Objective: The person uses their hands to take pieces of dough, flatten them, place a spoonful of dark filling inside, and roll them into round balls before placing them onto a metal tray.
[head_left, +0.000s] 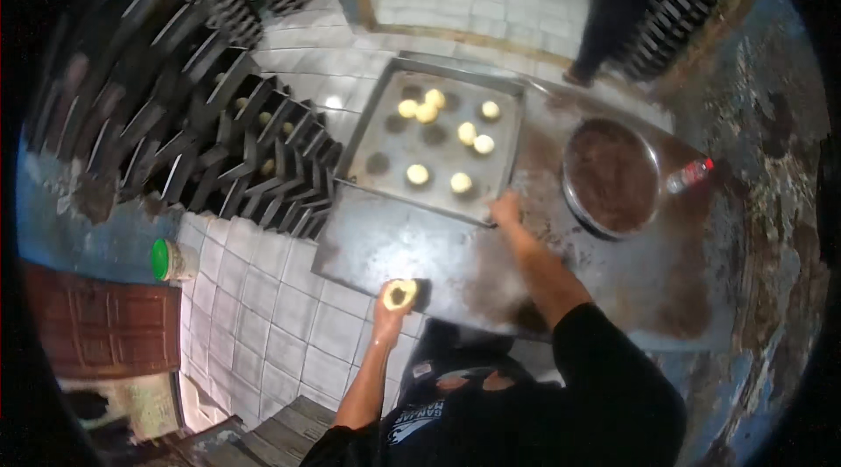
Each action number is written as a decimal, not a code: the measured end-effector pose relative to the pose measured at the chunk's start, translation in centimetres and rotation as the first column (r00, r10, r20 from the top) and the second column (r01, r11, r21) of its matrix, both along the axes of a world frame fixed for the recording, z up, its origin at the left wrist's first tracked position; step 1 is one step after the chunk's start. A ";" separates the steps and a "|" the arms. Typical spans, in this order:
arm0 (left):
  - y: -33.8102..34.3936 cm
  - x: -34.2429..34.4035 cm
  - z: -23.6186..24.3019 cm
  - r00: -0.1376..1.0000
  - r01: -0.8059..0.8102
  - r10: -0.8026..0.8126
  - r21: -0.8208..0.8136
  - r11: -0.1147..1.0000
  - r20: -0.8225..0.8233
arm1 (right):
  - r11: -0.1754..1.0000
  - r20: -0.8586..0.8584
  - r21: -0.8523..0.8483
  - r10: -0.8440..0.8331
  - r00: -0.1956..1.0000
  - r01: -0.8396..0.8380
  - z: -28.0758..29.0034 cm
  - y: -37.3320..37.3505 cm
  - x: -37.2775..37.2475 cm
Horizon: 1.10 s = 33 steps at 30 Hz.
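My left hand (389, 309) is closed round a piece of pale yellow dough (412, 286), held just past the table's near edge. A dark brown filling (399, 294) shows in the dough's middle. At the near right corner of a large metal baking tray (431, 208), my right hand (505, 207) has its fingers curled in. It is too blurred to tell whether they grip the rim. Several round yellow dough balls (461, 182) lie in the tray, some touching one another. To the right of that hand stands a round metal bowl (574, 204) of dark brown filling (613, 173).
A clear bottle with a red cap (690, 175) lies right of the bowl on the metal table (377, 248). Stacked dark trays (254, 143) crowd the left side. A green-lidded bucket (175, 260) is by the tiled floor. Another person's dark-clothed leg (609, 24) shows beyond the table.
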<state>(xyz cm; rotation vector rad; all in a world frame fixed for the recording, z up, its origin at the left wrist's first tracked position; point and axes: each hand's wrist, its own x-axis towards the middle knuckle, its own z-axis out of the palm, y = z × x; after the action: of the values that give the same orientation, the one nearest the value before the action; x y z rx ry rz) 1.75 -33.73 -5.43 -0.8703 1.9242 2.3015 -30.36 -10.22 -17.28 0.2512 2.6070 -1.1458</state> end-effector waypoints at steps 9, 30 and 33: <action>1.7 -1.4 -2.4 0.941 0.314 -0.326 0.123 0.941 0.089 | 0.733 -0.009 -0.647 -0.283 0.959 0.210 17.2 -0.1 8.6; 24.0 17.3 -1.2 0.767 0.633 -0.641 0.138 0.762 0.025 | 0.267 0.100 -0.791 -0.831 0.548 0.550 14.1 46.0 63.8; 30.1 17.6 2.7 0.767 0.631 -0.637 0.257 0.732 -0.068 | 0.180 0.074 -0.843 -0.894 0.441 0.506 14.3 48.8 62.5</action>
<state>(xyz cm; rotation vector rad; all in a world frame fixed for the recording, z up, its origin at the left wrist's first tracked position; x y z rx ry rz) 19.36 -3.59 -2.70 -0.1514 1.5087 2.0169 32.18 38.58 -2.99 1.3010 1.8280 -2.8857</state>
